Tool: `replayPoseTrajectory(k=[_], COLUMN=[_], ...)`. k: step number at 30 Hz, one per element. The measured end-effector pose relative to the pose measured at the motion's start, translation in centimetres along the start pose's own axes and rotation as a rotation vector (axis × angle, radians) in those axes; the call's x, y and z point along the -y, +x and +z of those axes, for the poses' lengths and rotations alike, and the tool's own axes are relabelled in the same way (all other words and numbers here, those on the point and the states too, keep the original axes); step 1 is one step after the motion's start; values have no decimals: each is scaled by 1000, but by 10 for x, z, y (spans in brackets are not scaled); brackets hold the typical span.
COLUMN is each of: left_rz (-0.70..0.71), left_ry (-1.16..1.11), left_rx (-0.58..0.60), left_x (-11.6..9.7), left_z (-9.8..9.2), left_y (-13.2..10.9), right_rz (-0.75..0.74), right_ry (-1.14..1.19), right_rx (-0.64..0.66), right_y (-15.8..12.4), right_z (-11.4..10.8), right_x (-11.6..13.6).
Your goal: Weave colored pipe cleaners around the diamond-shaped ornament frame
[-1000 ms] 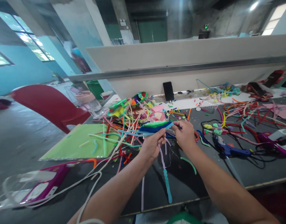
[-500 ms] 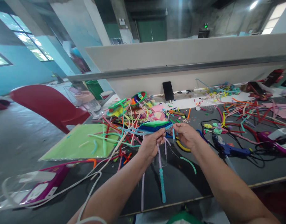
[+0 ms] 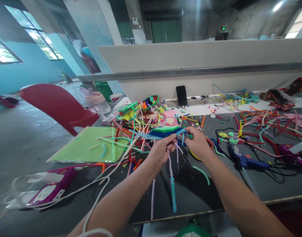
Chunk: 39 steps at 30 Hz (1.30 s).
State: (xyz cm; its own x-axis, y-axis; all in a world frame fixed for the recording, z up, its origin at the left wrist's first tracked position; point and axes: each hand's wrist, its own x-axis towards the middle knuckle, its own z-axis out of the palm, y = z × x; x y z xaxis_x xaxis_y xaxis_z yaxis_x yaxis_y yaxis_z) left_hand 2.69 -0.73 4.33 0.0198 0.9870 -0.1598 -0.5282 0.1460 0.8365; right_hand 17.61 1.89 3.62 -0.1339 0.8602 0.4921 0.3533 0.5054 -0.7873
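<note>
Colourful strips (image 3: 141,129) litter the dark table (image 3: 190,200), the blurred floor (image 3: 35,131) seemingly concrete.

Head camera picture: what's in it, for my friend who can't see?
A person's left hand and right hand pinch a light-blue strip beside a dark-blue and green craft piece, above a dark table strewn with colourful strips. A blue glue gun lies on the right.

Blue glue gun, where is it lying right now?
In the head view, the blue glue gun lies on the dark table, to the right of the right hand and left of the purple power strip.
</note>
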Motion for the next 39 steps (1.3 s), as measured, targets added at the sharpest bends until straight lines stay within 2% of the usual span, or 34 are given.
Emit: replayPoseTrajectory(k=[4, 8, 13, 18, 25, 28, 34, 36, 39], left_rz=[-10, 8, 25, 59, 75, 74, 86, 92, 93], left_ry=[0, 23, 27, 24, 43, 48, 45, 41, 43], left_rx=[-2, -17, 3, 29, -1, -2, -27, -31, -31], left_x=[2, 5, 8, 10, 10, 10, 9, 9, 12], left_z=[2, 3, 2, 1, 3, 5, 8, 8, 8], left_y=[-1, 0, 0, 0, -4, -6, -8, -8, -8], right_rz=[-120, -210, -265, -299, -334, -215, 330, 413, 502], right_ry=[-305, -452, -485, -480, -435, -262, 545, 727, 881], right_rx=[-117, -186, -287, -296, -304, -254, -94, -61, 8], right_y=[-1, -5, -8, -7, -5, -4, -1, 0, 2], right_z=[0, -1, -2, -2, -6, -9, -7, -6, -5], right_x=[-1, -1, -1, -5, -6, 1, 10, 11, 9])
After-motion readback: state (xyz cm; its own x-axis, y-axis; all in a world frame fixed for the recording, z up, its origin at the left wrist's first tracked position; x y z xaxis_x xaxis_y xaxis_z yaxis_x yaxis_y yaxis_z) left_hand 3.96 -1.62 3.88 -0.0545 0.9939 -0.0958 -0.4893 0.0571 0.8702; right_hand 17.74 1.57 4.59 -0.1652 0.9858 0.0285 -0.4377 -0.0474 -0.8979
